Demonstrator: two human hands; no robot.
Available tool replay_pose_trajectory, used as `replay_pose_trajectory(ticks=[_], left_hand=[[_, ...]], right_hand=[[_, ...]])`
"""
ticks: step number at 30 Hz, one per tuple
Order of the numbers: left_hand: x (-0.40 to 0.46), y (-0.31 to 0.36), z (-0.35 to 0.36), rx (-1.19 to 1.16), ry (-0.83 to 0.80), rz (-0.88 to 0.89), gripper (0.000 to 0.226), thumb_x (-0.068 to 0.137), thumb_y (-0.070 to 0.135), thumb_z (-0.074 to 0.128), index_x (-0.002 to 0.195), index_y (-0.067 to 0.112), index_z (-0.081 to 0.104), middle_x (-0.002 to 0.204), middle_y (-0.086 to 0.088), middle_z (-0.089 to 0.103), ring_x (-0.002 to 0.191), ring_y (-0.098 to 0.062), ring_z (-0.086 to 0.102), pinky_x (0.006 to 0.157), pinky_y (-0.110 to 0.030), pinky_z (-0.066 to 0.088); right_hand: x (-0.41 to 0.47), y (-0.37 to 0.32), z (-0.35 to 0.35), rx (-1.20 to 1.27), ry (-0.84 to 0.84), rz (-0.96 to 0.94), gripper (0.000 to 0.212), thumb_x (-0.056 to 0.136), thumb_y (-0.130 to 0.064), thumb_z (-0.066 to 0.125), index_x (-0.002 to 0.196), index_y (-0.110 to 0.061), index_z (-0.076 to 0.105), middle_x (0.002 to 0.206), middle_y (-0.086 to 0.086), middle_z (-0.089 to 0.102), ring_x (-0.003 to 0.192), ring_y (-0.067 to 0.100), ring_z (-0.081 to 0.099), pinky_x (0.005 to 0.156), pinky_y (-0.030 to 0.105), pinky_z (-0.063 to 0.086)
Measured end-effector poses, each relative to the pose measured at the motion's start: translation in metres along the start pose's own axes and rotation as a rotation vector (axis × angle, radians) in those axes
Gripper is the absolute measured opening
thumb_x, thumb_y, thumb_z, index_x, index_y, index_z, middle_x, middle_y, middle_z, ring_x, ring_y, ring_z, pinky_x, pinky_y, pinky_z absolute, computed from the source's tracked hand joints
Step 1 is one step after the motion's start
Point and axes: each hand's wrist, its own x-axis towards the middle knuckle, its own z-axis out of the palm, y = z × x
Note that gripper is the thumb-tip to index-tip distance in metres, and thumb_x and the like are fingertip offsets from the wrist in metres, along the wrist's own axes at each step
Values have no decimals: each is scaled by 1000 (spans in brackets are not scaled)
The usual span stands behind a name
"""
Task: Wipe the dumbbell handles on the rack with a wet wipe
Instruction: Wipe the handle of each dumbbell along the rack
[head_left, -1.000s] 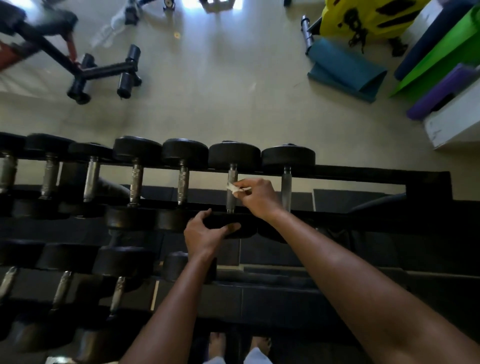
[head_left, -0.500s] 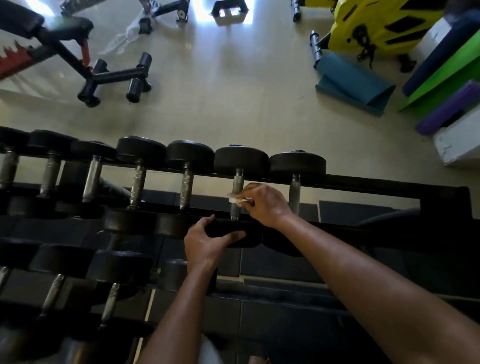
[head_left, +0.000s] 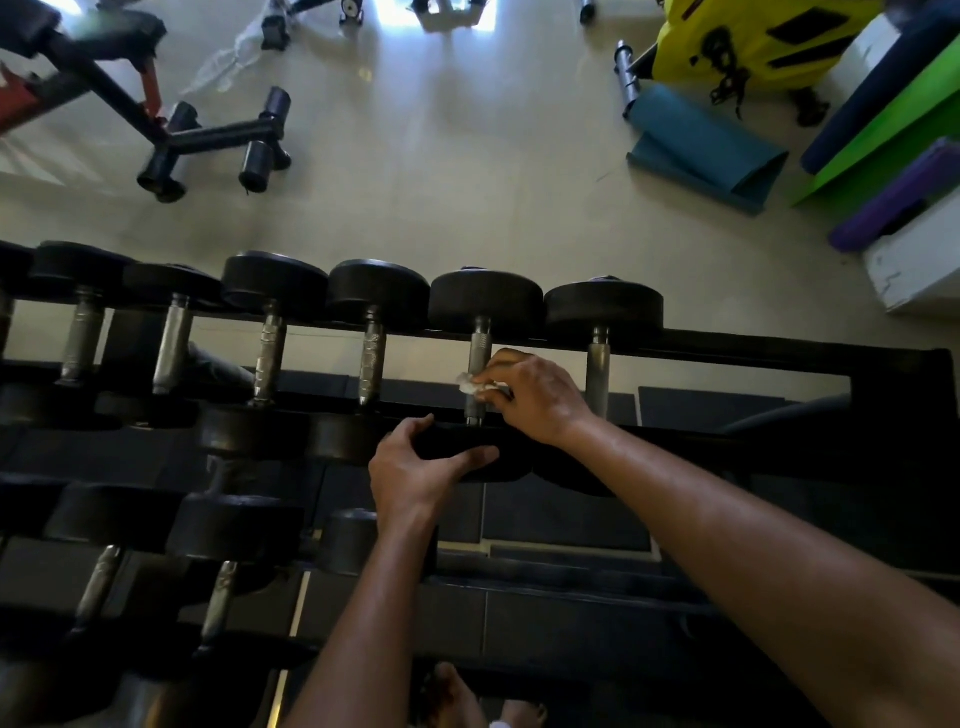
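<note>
While the right hand pinches a wet wipe against one dumbbell handle, the left hand grips that dumbbell's near head. Handle axis: running away from the person, across the black rack. Beyond: pale floor, teal mat.

Black dumbbell heads, silver knurled handles, white wipe, teal mat.

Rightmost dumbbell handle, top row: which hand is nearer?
Right. The right hand sits just left of the rightmost dumbbell handle, pressing a wet wipe on the neighbouring handle. The left hand is lower and further left, gripping that neighbour's near weight head.
</note>
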Motion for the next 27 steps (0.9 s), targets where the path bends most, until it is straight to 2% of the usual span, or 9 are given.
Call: replay_pose_trajectory(ticks=[6,10,15,19,21,24,27], left_hand=[[-3,1,2,-31,6,-3,99,53,61,102,140,28,67,134,4,68,123,-12,64,83,-11,45],[-1,2,0,-8,8,3,98,52,63,101,138,30,67,133,4,67,121,-12,63,80,-11,44],[-1,5,-3,25,-4,2,95,53,62,102,135,29,67,131,5,67,119,-12,62,78,-10,42],[2,14,-7,61,-37,-14,92,55,57,103,132,24,67,125,5,69,110,-9,63,74,-12,44],[5,19,-9,79,-59,-33,91,53,55,104,130,23,68,119,6,69,102,-7,64,71,-14,46],[9,23,-12,112,-87,-59,88,53,53,104,127,22,68,107,10,67,88,4,59,66,-15,45],[11,30,-14,161,-102,-60,84,54,53,104,124,23,68,100,13,65,86,4,58,66,-16,46]], right_hand=[[8,-10,-6,-145,-140,-103,24,103,-42,66,123,-34,78,122,-13,63,116,13,52,94,35,50],[34,-23,-9,-370,-271,-174,26,103,-46,62,124,-41,75,122,-5,52,131,21,39,108,41,35],[48,-35,-10,-498,-370,-150,27,102,-48,59,122,-40,76,124,-2,47,131,25,37,111,44,30],[41,-31,-7,-418,-356,-112,26,103,-47,61,121,-36,77,127,-1,49,137,26,34,113,45,29],[34,-27,-6,-356,-327,-89,23,103,-44,63,117,-32,76,126,-3,53,135,24,39,110,44,32],[20,-20,-4,-199,-262,-2,17,100,-42,68,109,-29,75,115,-7,63,111,16,60,100,38,48],[5,-13,-1,31,-212,199,12,98,-40,73,107,-32,76,106,-11,70,95,8,66,84,30,55]])
